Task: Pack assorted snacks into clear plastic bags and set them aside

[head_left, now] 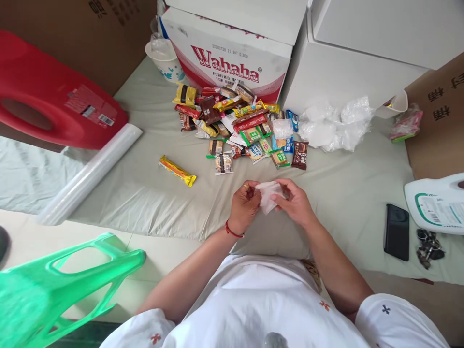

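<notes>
Between my two hands is a small translucent white plastic bag [267, 197], crumpled and held just above the bed sheet. My left hand [246, 205], with a red cord at its wrist, pinches the bag's left side. On the right side, my right hand [295, 202] grips it with thumb and fingers. Whether anything lies inside the bag I cannot tell. Beyond my hands spreads a pile of wrapped snacks [250, 135]. One yellow snack bar [177, 170] lies apart to the left. A heap of clear plastic bags [335, 123] rests right of the pile.
A Wahaha carton [232, 58] stands behind the snacks, beside a paper cup [165, 60]. Leftward are a red jug [54, 92], a plastic film roll [90, 174] and a green stool [72, 285]. At right lie a phone [396, 232], keys [429, 247] and a white bottle [438, 203].
</notes>
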`<action>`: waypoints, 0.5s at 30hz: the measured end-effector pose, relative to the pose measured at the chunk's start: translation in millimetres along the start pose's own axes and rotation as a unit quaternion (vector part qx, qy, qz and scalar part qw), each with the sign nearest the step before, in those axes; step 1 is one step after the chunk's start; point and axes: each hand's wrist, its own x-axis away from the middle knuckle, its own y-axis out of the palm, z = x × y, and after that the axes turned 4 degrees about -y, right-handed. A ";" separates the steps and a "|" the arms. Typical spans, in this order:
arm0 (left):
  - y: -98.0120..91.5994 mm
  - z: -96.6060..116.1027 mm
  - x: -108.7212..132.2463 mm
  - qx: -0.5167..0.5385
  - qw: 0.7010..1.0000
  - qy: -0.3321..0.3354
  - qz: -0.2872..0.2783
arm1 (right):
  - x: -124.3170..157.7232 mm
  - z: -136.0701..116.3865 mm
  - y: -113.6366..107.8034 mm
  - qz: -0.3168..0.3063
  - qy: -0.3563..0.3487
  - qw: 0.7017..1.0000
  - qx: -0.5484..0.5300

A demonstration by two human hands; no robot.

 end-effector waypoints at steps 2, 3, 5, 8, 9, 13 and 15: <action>-2.6 -1.3 -3.0 0.015 1.000 0.005 0.018 | 4.3 -1.8 -3.2 0.010 -0.019 0.997 0.068; -5.0 -1.3 -4.8 0.027 0.999 0.004 0.036 | 4.7 -4.3 -6.9 0.027 -0.034 0.995 0.085; -11.3 0.1 -8.0 0.058 0.995 0.000 0.080 | -1.7 -13.5 -19.5 0.089 -0.083 0.986 0.111; -20.1 5.5 -7.9 0.088 0.991 -0.018 0.096 | -40.7 -35.2 -49.6 0.245 -0.209 0.932 0.167; -22.0 7.8 -6.2 0.095 0.992 -0.027 0.083 | -62.2 -43.1 -61.2 0.294 -0.258 0.902 0.184; -25.2 15.4 3.6 0.115 0.990 -0.072 0.022 | -154.9 -68.9 -98.6 0.278 -0.320 0.868 0.258; -26.2 16.7 6.7 0.125 0.988 -0.087 0.016 | -173.8 -76.6 -99.7 0.213 -0.309 0.855 0.358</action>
